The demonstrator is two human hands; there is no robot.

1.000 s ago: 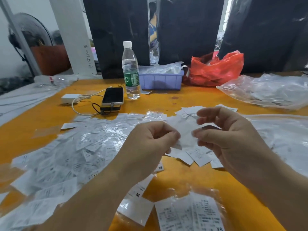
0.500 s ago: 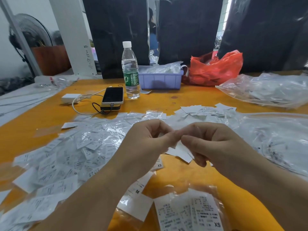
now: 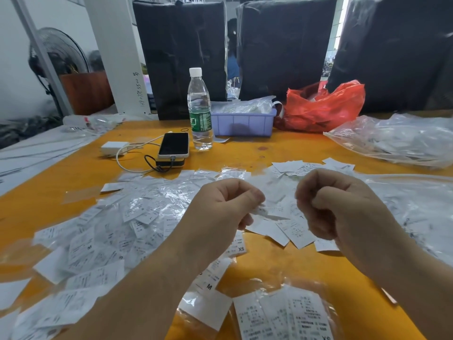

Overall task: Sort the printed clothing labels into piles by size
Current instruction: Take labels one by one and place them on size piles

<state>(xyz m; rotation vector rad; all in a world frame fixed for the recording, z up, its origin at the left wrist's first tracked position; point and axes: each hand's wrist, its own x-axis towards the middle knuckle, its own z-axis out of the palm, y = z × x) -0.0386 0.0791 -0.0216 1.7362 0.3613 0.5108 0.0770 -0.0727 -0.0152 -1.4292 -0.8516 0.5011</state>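
- left hand (image 3: 221, 208) raised in front of the body, fingers curled, thumb and forefinger pinching a small white slip (blurred).
- right hand (image 3: 335, 204) level with it, just apart, fingers curled into a loose fist; whether it holds anything is unclear.
- both forearms bare.

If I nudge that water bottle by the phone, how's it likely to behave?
The water bottle is tall, narrow and upright, so a push near the cap would probably tip it. It looks mostly full, so likely fairly heavy for its size. Once down, its round body might roll toward the phone.
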